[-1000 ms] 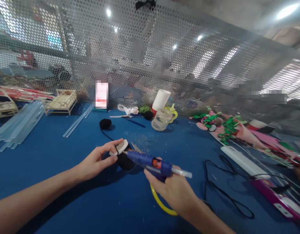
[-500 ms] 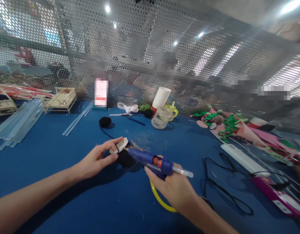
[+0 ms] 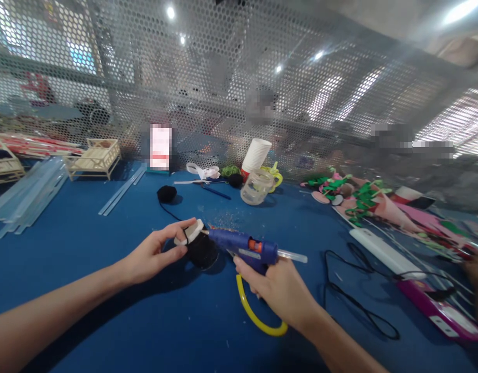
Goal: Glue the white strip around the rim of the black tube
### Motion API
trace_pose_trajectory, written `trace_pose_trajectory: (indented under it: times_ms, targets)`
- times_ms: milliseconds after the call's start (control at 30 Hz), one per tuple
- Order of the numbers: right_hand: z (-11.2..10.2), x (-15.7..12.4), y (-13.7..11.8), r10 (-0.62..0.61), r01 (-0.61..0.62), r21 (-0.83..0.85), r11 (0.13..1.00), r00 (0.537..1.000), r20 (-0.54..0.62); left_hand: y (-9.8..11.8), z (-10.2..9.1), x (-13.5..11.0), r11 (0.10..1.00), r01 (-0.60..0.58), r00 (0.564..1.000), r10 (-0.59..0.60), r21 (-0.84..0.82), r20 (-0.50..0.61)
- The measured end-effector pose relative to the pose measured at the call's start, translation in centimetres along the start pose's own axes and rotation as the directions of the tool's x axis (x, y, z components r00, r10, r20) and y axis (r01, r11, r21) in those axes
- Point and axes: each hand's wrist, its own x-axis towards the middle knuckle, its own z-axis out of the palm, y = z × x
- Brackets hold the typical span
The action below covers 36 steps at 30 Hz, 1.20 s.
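My left hand (image 3: pixel 155 254) grips a small jar-like piece (image 3: pixel 202 255) wrapped in black yarn, tilted on its side. Fingers and thumb pinch its white end (image 3: pixel 194 231), where a strand of yarn crosses. That strand runs back to a black yarn ball (image 3: pixel 167 194) on the table. In my right hand (image 3: pixel 287 292) is a blue hot glue gun (image 3: pixel 239 244), a clear glue stick (image 3: pixel 292 256) poking out of its rear. Its nozzle points left, close by the white end and the yarn; whether it touches cannot be seen.
A curved yellow tube (image 3: pixel 258 322) lies below the glue gun. Behind stand a clear jar (image 3: pixel 256 189) and stacked paper cups (image 3: pixel 258 154). Glue sticks (image 3: pixel 32 194) are heaped at left; a purple power strip (image 3: pixel 437 311) and black cable (image 3: pixel 363 305) lie right. Another person's hand (image 3: pixel 475 274) shows at the right edge.
The glue gun has shifted slightly right and up along the piece, its nozzle tip now nearer the white end's right edge. More of the black yarn and yellow tube shows. My left hand is nearly still.
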Motion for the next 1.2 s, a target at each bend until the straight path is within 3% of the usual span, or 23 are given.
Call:
trace_pose_trajectory:
  times_ms: [267,433,567,633,900,1000,1100,1200]
  targets:
    - [-0.3,0.9,0.2,-0.013,0.002,0.159,0.987,0.997,0.070,-0.4,-0.1,-0.2,0.999,-0.042,0.999,0.042,0.032,0.019]
    - [-0.7,1.6,0.2,0.042,-0.068,0.284,0.956,0.994,0.097,-0.5,-0.2,-0.1,0.993,-0.049,0.999,0.048,0.109,0.017]
    - [-1.3,3.3,1.4,0.119,-0.111,0.372,0.922,0.993,0.000,-0.1,-0.1,-0.1,0.970,-0.081,0.997,0.081,0.227,0.011]
    - [-1.4,4.4,2.5,0.190,-0.153,0.353,0.923,0.979,-0.073,0.2,-0.1,-0.2,0.940,-0.131,0.991,0.132,0.316,0.019]
    - [-0.6,7.6,6.3,0.300,-0.290,0.102,0.952,0.948,-0.105,1.3,0.1,-0.5,0.727,-0.343,0.936,0.314,0.595,0.157]
    - [-0.8,7.7,5.8,0.247,-0.255,-0.022,0.967,0.950,-0.192,1.2,0.3,-0.7,0.674,-0.362,0.925,0.348,0.643,0.156]
    - [-1.3,6.7,3.1,0.084,-0.122,-0.118,0.985,0.956,-0.281,1.2,0.5,-0.8,0.631,-0.375,0.915,0.371,0.680,0.160]
    - [-1.0,5.1,-0.7,-0.142,0.118,-0.129,0.985,0.972,-0.188,1.1,0.7,-0.9,0.600,-0.387,0.911,0.364,0.700,0.192]
